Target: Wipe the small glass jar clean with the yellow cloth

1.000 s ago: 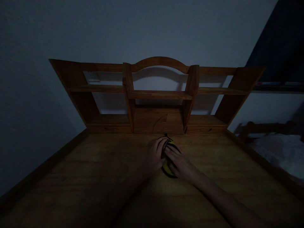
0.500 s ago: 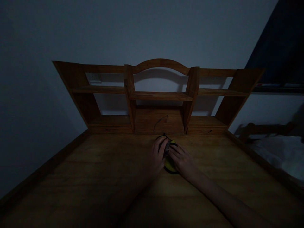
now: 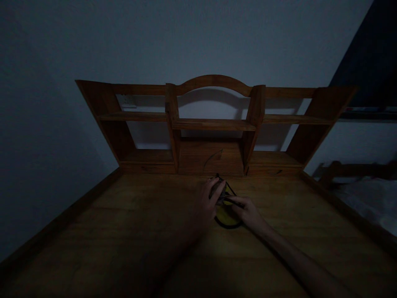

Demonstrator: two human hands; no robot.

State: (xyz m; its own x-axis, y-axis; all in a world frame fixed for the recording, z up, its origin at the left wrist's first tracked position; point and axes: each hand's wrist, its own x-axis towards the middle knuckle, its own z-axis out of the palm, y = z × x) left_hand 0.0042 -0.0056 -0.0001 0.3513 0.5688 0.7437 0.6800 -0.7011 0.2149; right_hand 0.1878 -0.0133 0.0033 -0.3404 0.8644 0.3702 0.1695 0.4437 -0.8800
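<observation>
In the dim light, my left hand (image 3: 208,200) is curled over a small dark object (image 3: 219,191) whose kind I cannot make out. Its fingers press on the top and left side. From the right, my right hand (image 3: 248,212) pinches a thin dark strip (image 3: 234,202) that reaches toward that object; whether it is a strap or a tool is too dark to tell. Under and between both hands lies a yellow piece with a black rim (image 3: 228,218), its outline partly hidden. A black loop or cord shows just beyond my left fingers.
The wooden desk (image 3: 124,231) has raised side edges. A wooden shelf unit (image 3: 214,124) with an arched top stands at its back against the pale wall (image 3: 198,37). To the right are a dark panel (image 3: 369,62) and some whitish cloth (image 3: 369,203).
My right hand has drawn back a little to the right, its fingers now pinching the thin strip. More of the dark object and yellow piece shows. The view has shifted slightly.
</observation>
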